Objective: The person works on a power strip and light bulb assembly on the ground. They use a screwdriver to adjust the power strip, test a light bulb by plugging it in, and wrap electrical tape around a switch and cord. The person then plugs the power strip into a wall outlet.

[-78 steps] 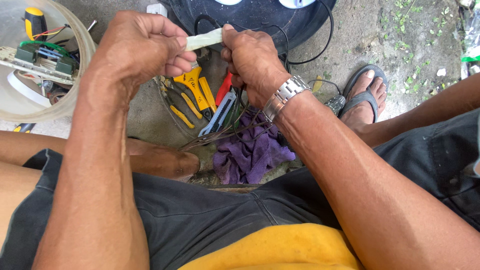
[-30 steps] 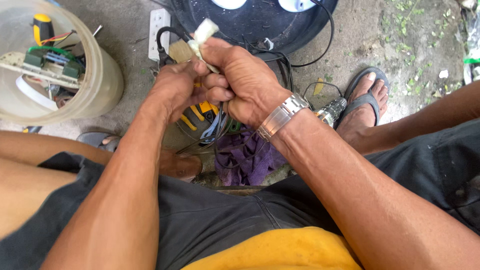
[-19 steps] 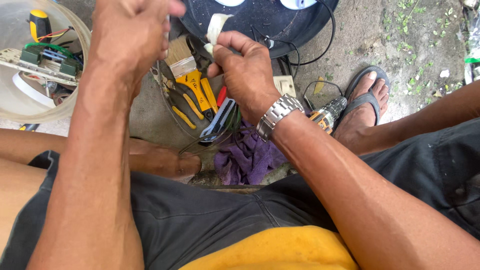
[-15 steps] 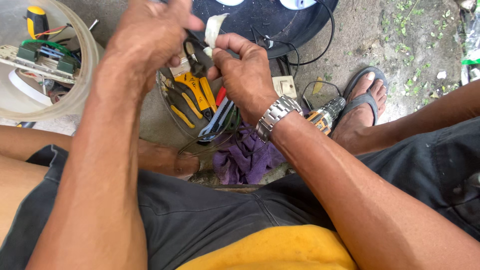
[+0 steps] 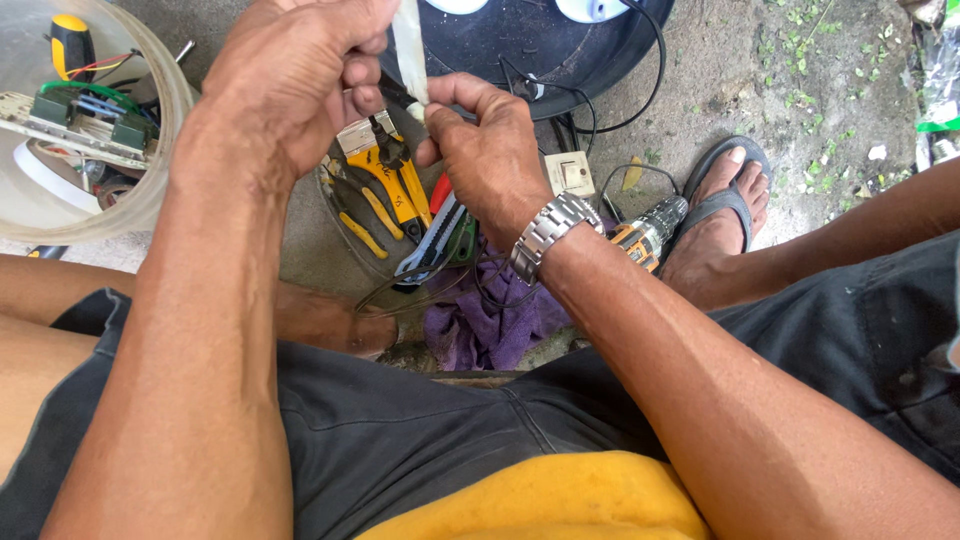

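My left hand (image 5: 295, 85) and my right hand (image 5: 485, 150) meet at the top middle of the head view. Both pinch a pale strip of tape (image 5: 408, 45) that stands upright between the fingers. My right hand, with a metal watch (image 5: 550, 232) on its wrist, also pinches a thin black wire (image 5: 395, 92) at the strip's lower end. Below the hands sits a clear tub of hand tools (image 5: 400, 215) with yellow-handled pliers and a red handle.
A clear round container (image 5: 160, 120) at the left holds a circuit board, wires and a screwdriver. A black round housing (image 5: 570, 45) lies at the top. A purple cloth (image 5: 490, 325), a cordless drill (image 5: 650, 232), a small white switch box (image 5: 572, 175) and a sandalled foot (image 5: 725, 200) are on the concrete ground.
The hands have drawn close together again around the strip. The strip now stands upright between the fingers, where earlier it lay across or tilted at the right hand.
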